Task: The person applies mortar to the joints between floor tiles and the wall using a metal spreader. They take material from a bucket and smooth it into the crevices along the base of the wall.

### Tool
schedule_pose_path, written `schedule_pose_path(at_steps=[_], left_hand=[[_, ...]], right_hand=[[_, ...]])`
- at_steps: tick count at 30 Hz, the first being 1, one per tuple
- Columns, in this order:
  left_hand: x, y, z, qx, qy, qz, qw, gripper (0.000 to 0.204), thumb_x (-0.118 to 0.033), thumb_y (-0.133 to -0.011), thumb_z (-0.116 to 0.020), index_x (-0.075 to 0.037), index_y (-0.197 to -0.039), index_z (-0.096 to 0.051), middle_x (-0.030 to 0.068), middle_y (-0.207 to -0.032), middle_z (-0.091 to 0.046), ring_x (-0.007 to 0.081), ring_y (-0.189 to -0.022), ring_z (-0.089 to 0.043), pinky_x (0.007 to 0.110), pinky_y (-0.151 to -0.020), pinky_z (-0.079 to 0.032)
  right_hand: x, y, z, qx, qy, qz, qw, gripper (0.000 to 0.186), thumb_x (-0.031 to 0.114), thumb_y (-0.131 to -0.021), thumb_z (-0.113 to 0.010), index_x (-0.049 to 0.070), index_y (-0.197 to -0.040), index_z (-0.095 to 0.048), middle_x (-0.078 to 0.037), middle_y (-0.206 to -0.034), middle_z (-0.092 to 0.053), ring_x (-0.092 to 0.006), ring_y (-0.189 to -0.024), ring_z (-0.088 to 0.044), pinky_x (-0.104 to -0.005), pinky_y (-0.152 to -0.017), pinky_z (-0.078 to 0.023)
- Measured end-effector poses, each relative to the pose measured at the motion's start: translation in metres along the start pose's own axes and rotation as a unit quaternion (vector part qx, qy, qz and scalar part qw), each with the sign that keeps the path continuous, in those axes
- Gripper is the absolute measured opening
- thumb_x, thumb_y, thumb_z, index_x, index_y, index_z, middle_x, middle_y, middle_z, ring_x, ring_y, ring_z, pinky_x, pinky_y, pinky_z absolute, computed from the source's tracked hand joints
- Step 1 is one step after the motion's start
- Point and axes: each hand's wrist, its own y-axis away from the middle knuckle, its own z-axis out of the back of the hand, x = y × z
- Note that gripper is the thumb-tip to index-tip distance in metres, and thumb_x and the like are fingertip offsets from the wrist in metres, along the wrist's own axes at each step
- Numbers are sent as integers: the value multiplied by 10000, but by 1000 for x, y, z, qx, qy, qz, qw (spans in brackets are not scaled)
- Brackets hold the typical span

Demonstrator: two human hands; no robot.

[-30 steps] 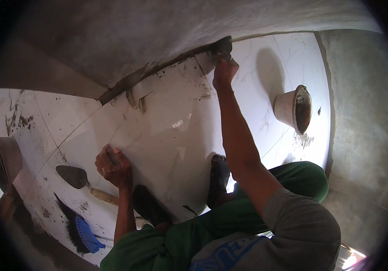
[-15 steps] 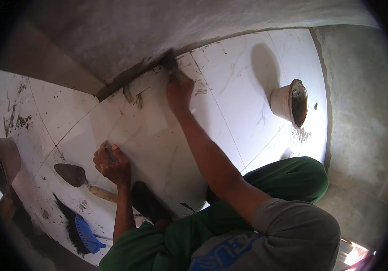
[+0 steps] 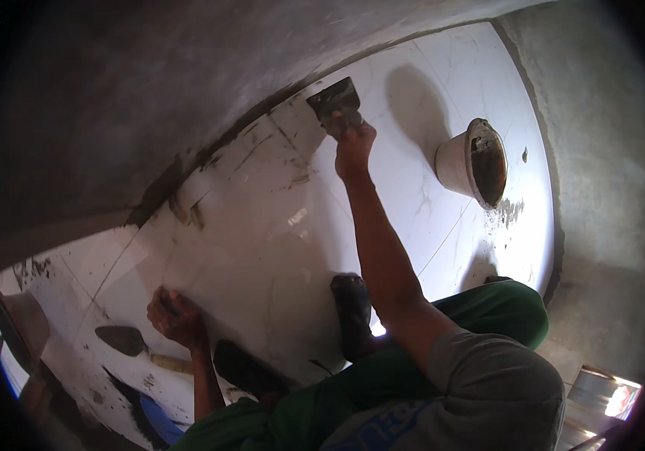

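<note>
My right hand [image 3: 354,150] grips a dark, mortar-stained flat scraper [image 3: 335,99], held over the white marble-look tiles [image 3: 262,248] near the foot of the grey wall [image 3: 142,90], where dark smears mark the tiles. Lower left, my left hand [image 3: 178,319] is closed around a small greyish object that I cannot make out. Just left of that hand a pointed trowel [image 3: 119,338] with a wooden handle lies on the floor.
A mortar-crusted pale bucket [image 3: 454,165] stands at the right, near a grey side wall [image 3: 593,195]. Another bucket [image 3: 25,323] is at the far left. A blue-backed broom head [image 3: 155,417] lies lower left. My dark-shod feet [image 3: 348,316] are below my hands.
My right hand swept the scraper left along the wall's foot, then moved back rightward, a little out from the wall. The view has shifted; my left hand keeps its hold.
</note>
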Motion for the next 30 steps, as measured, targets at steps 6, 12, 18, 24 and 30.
schedule_pose_path(at_steps=[6, 12, 18, 24, 30], left_hand=[[-9, -3, 5, 7, 9, 26, 1000, 310, -241, -1017, -627, -5, -1213, -670, 188, -1068, -671, 392, -1028, -639, 498, -928, -500], [-4, 1, -3, 12, 0, 33, 999, 320, -246, -1010, -635, -2, -1216, -660, 178, -1061, -663, 383, -1016, -630, 505, -921, -495], [-3, -2, 2, -3, 0, 15, 1000, 337, -272, -1012, -633, -1, -1211, -663, 182, -1047, -662, 384, -998, -632, 495, -918, -492], [-8, -4, -1, -10, -4, 11, 1000, 318, -262, -1006, -636, -4, -1190, -665, 170, -1023, -657, 374, -972, -629, 482, -905, -490], [-3, -4, 6, -10, 0, 23, 1000, 292, -253, -1000, -641, -18, -1173, -668, 153, -1015, -656, 360, -984, -624, 471, -924, -478]], right_hand=[[11, -74, 50, 42, 21, 73, 996, 279, 212, -1014, -666, -30, -1146, -711, -86, -1079, -729, -177, -940, -681, -345, -870, -563], [24, -90, 61, 21, -58, 14, 998, 306, 190, -1013, -619, -71, -1163, -670, -149, -1160, -722, -246, -1022, -708, -388, -925, -577], [22, -71, 42, 56, -94, 20, 994, 279, 160, -986, -664, -49, -1171, -688, -97, -1121, -729, -220, -994, -690, -369, -908, -547], [18, -36, -2, 41, 66, 55, 995, 255, 172, -1004, -680, -58, -1100, -731, -1, -968, -710, -123, -880, -621, -308, -802, -496], [15, -17, -24, 38, 340, 76, 937, 239, 88, -1001, -628, 38, -1193, -761, -181, -1021, -777, -237, -803, -731, -366, -797, -571]])
